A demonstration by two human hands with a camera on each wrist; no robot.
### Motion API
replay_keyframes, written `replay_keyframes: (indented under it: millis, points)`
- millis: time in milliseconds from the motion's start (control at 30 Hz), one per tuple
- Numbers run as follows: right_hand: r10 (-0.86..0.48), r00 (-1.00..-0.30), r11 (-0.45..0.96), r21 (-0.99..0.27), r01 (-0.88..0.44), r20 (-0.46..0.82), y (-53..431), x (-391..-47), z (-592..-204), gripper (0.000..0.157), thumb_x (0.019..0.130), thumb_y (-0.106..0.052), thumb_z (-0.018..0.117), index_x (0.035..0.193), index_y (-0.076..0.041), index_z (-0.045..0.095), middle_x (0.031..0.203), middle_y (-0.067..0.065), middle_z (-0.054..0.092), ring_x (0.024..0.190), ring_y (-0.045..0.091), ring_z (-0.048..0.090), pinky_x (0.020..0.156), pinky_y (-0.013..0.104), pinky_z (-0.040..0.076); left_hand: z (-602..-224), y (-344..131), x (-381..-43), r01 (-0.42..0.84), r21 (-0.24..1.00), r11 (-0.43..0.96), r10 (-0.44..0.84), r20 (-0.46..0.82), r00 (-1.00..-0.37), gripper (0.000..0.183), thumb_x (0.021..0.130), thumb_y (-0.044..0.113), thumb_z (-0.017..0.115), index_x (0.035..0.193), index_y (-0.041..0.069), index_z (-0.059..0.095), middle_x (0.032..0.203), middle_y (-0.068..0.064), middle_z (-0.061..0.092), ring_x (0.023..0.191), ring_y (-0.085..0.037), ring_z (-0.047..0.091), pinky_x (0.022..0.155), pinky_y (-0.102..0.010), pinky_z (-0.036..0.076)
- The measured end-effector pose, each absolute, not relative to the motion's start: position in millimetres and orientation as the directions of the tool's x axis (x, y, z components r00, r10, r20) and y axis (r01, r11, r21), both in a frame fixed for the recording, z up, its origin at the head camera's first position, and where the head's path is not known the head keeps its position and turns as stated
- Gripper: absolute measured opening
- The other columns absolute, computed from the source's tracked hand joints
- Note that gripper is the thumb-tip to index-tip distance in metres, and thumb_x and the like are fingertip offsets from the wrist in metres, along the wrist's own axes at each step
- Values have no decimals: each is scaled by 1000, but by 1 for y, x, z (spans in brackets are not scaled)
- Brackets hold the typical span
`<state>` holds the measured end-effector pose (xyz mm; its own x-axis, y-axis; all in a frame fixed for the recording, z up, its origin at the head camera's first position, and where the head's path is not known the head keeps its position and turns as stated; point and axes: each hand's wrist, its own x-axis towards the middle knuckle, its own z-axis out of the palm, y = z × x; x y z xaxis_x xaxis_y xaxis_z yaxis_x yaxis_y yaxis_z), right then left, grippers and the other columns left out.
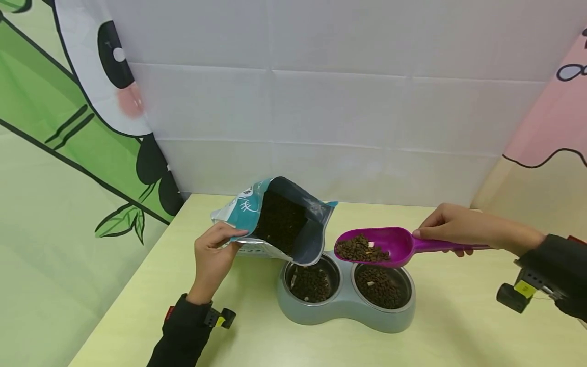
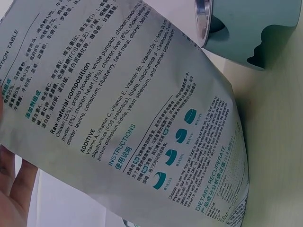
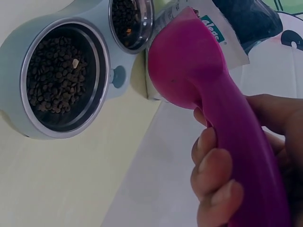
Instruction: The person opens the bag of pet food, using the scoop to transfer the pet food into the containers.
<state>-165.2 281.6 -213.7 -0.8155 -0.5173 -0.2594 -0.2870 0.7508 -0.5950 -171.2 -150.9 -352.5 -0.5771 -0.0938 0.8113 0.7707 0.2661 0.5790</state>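
My left hand pinches the near edge of a pet food bag, teal and silver, tilted so its wide mouth faces right and shows dark kibble inside. The bag's printed back fills the left wrist view. My right hand grips the handle of a magenta scoop, which carries brown kibble with a pale piece in it. The scoop hangs level over the back of a grey-blue double bowl. Both steel bowls in it hold kibble; the bag's mouth overlaps the left bowl's rim in the head view.
The double bowl stands on a pale yellow table. Behind it rises a creased white backdrop, with a green cartoon print at left and a pink one at right. Each wrist wears a small black camera.
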Motion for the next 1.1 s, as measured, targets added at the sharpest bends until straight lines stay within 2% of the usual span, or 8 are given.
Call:
replay_keyframes:
  millis: [133,367,500,600,700,933,1100]
  points:
    - [-533,-805,755,-574,-316,-259,277,-172,-218,25,98,-25,53,85,-14,72,60,0,54,42,10,45,36,22,37,-364,-155,-181,774,580,255,-95,812,-576,13,75,-21,66,84,-11,70,76,-18,60,78,-5,55,77,-14,49]
    - [-545,-793,764,-550,-338,-270,270,-185,-226,23,97,-24,55,86,-14,72,60,0,54,42,10,44,37,21,37,-368,-155,-186,773,581,255,-97,810,-578,16,75,-21,66,84,-9,71,77,-17,61,79,-7,56,76,-16,51]
    - [-550,-786,768,-541,-343,-282,267,-189,-230,23,96,-25,56,83,-15,72,58,-1,53,41,10,43,37,21,36,-368,-153,-187,777,580,246,-99,812,-575,4,81,-9,68,84,-10,71,77,-17,61,78,-7,56,76,-15,50]
    - [-551,-784,774,-528,-350,-287,264,-193,-233,23,95,-26,56,82,-15,72,57,-2,52,41,11,43,36,20,35,-366,-151,-187,772,583,252,-103,810,-577,5,80,-13,67,83,-11,70,76,-18,61,78,-6,55,75,-15,50]
    - [-540,-788,787,-509,-349,-295,260,-194,-235,23,95,-26,57,82,-16,72,56,-2,52,40,11,43,36,20,35,-358,-147,-180,765,588,264,-101,805,-584,15,75,-24,63,83,-12,69,76,-18,60,77,-6,55,75,-15,50]
    - [-478,-816,835,-456,-307,-326,251,-197,-239,21,94,-27,58,82,-16,72,56,-1,54,40,10,43,38,21,36,-343,-142,-167,779,575,249,-97,815,-571,4,81,-15,64,82,-15,67,75,-19,60,77,-4,55,76,-14,50]
    - [-451,-822,860,-415,-297,-347,245,-200,-242,21,93,-27,58,83,-16,73,56,-1,54,39,9,43,37,21,37,-342,-141,-168,776,577,256,-95,814,-574,14,74,-26,61,81,-16,67,75,-19,59,77,-4,55,76,-15,50]
